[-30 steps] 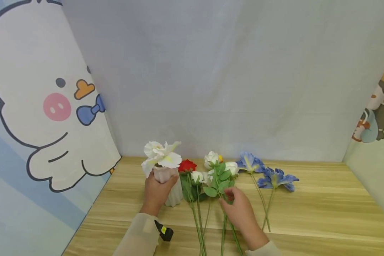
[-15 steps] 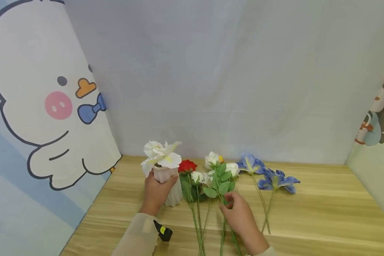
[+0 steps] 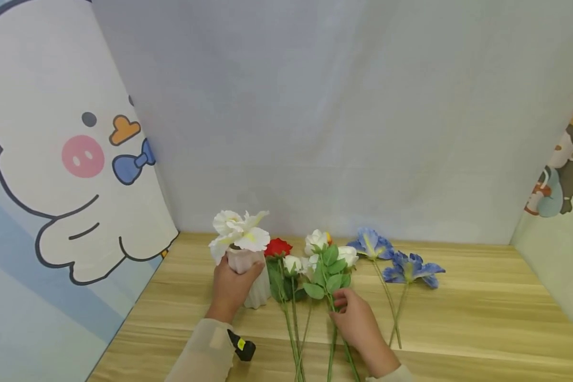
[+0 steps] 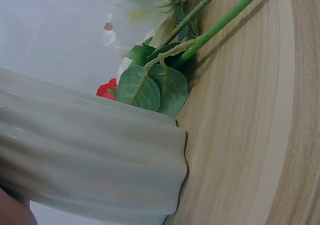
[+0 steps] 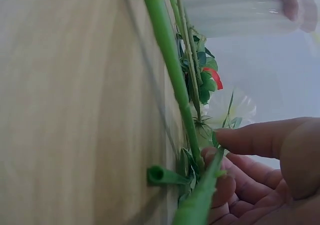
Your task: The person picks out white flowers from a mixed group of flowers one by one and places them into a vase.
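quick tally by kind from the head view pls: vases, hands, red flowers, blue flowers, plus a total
Vases: 1
Hands: 2
Red flowers: 1
Blue flowers: 2
Total: 6

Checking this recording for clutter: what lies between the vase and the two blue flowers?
In the head view, a red flower, several white flowers, green leaves and a small yellow patch lie between the vase and the blue flowers.
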A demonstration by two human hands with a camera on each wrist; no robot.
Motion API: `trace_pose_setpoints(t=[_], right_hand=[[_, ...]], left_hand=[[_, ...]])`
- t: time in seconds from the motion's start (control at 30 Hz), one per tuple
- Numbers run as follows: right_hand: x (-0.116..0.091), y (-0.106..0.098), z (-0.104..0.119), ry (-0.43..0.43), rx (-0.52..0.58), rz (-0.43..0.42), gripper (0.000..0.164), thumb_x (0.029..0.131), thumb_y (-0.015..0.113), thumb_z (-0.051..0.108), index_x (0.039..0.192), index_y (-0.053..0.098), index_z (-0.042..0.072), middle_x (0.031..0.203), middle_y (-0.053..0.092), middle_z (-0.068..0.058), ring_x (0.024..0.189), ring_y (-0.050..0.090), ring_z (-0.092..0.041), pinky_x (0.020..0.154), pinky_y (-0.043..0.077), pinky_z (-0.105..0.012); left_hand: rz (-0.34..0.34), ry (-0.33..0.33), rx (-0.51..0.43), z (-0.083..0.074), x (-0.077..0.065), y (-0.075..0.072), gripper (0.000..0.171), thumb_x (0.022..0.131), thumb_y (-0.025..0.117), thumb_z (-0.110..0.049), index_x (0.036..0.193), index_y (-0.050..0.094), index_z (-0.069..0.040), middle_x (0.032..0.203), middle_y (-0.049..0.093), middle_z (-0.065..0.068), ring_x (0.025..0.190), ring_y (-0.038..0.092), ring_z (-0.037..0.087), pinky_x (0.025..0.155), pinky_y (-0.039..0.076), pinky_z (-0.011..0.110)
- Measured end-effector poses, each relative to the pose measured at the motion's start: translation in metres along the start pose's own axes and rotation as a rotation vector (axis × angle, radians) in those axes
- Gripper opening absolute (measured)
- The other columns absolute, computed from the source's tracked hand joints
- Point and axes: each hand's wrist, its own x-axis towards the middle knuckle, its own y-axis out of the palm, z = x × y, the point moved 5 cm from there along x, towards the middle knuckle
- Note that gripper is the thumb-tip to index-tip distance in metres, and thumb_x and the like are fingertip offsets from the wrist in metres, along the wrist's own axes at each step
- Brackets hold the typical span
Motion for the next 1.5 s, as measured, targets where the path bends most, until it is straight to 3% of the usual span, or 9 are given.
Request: trace_pose_setpoints(t=[0.3,0.53,0.63,0.8,1.03,1.27,1.5], right_hand=[[0.001,-0.001,-0.003,0.073,0.085,0.009,0.030,0.087,0.065,0.009,0.116,0.057,0.005,0.092,0.059,-0.003,0.080,0.056,-0.017,0.061,0.048,-0.032],[0.000,-0.002,-0.003,0.034,0.182,0.020,0.031,0.089,0.063,0.012,0.118,0.058,0.001,0.091,0.059,-0.005,0.081,0.056,-0.017,0.064,0.048,-0.032],[0.002,-0.001,-0.006,0.070,0.277,0.060,0.033,0.090,0.062,0.013,0.120,0.057,0.000,0.096,0.060,-0.008,0.085,0.058,-0.019,0.066,0.050,-0.033],[0.003,0.001,-0.012,0.157,0.535,0.163,0.042,0.092,0.061,0.016,0.128,0.051,-0.003,0.113,0.060,-0.017,0.095,0.060,-0.027,0.074,0.051,-0.036],[0.004,0.004,-0.013,0.188,0.803,0.247,0.048,0.094,0.056,0.010,0.136,0.039,-0.007,0.125,0.052,-0.021,0.102,0.055,-0.028,0.079,0.047,-0.033],[0.004,0.005,-0.012,0.207,0.866,0.243,0.049,0.094,0.056,0.008,0.138,0.038,-0.003,0.116,0.054,-0.013,0.108,0.054,-0.029,0.083,0.047,-0.034],[0.003,0.004,-0.007,0.193,0.928,0.251,0.052,0.094,0.055,0.008,0.140,0.034,-0.003,0.126,0.049,-0.019,0.100,0.055,-0.022,0.079,0.046,-0.029]], left_hand=[[0.002,0.005,-0.011,0.000,-0.001,-0.001,0.075,0.068,0.077,-0.055,0.118,0.048,-0.008,0.097,0.058,0.010,0.081,0.058,0.024,0.068,0.050,0.037],[0.007,-0.008,0.004,-0.001,-0.001,0.000,0.076,0.068,0.076,-0.057,0.119,0.047,-0.009,0.097,0.058,0.010,0.081,0.058,0.023,0.068,0.050,0.036],[0.009,-0.008,-0.006,-0.001,-0.001,0.000,0.077,0.068,0.076,-0.058,0.120,0.047,-0.009,0.097,0.058,0.010,0.081,0.058,0.024,0.068,0.050,0.036],[0.004,-0.007,-0.014,0.000,0.000,0.000,0.076,0.068,0.077,-0.057,0.120,0.047,-0.010,0.097,0.058,0.010,0.081,0.058,0.024,0.068,0.049,0.037],[0.001,-0.013,-0.011,0.004,0.001,0.001,0.077,0.067,0.077,-0.058,0.121,0.046,-0.011,0.098,0.058,0.009,0.082,0.058,0.023,0.068,0.049,0.036],[0.007,-0.017,-0.008,0.005,0.001,0.001,0.078,0.067,0.076,-0.058,0.121,0.046,-0.011,0.099,0.057,0.009,0.083,0.058,0.024,0.069,0.049,0.037],[0.004,-0.016,0.000,0.004,0.001,0.000,0.078,0.068,0.076,-0.058,0.122,0.045,-0.010,0.099,0.057,0.010,0.083,0.058,0.024,0.069,0.049,0.036]])
